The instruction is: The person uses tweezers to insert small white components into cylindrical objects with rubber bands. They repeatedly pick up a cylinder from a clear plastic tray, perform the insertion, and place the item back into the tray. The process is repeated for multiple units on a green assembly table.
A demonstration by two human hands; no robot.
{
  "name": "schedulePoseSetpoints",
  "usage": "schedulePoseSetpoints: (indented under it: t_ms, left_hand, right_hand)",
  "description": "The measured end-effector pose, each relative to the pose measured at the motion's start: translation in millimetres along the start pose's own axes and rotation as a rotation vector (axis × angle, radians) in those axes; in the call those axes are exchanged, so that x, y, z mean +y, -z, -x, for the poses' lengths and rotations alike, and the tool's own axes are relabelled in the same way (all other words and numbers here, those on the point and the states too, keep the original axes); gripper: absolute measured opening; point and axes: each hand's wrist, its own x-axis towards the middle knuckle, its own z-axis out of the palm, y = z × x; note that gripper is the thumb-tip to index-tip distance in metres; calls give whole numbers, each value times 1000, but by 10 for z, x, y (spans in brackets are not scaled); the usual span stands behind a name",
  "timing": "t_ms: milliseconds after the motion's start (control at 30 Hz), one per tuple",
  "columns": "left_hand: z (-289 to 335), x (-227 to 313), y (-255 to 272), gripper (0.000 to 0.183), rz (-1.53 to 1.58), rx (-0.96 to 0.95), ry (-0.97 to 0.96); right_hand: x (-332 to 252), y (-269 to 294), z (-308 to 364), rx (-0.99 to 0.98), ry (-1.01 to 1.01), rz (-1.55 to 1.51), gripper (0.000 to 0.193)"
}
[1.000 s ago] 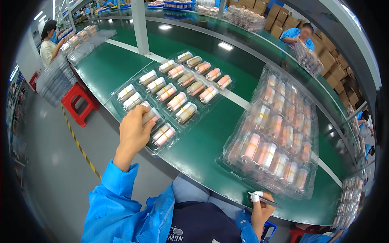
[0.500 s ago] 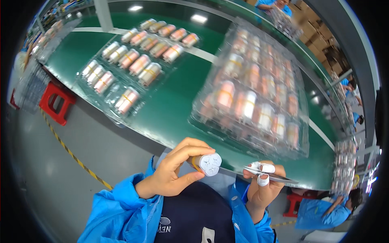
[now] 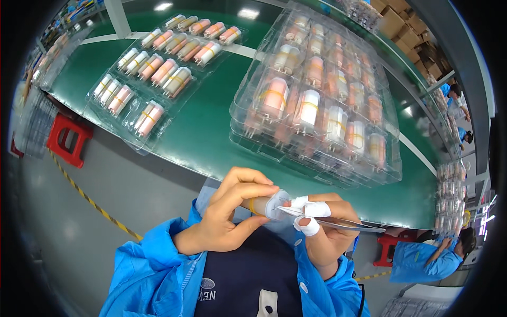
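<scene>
My left hand is closed around a bundle of cylinders held by a yellow band. The bundle lies on its side, its pale rounded end facing right. My right hand, with white tape wrapped on the thumb and fingers, grips metal tweezers. The tweezers' tips are at the bundle's pale end; whether they pinch anything there is too small to tell. Both hands are just off the near edge of the green table.
A clear tray of banded pink and white cylinders lies at the left. Stacked clear trays with more cylinders stand centre-right. Red stools stand by the table. Another person in blue sits at the right.
My right hand has moved left with the tweezers, bringing their tips to the bundle's end. The left hand keeps its hold. The whole view has shifted slightly.
</scene>
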Motion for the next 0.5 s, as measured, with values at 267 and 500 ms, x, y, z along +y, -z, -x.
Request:
schedulePoseSetpoints:
  t_ms: [267, 500]
  left_hand:
    - [-33, -57, 11, 50, -18, -17, -15]
    - [-49, -101, 13, 50, -19, -13, -31]
  right_hand:
    - [63, 31, -36, -6, 23, 8, 18]
    - [103, 30, -67, -4, 21, 19, 17]
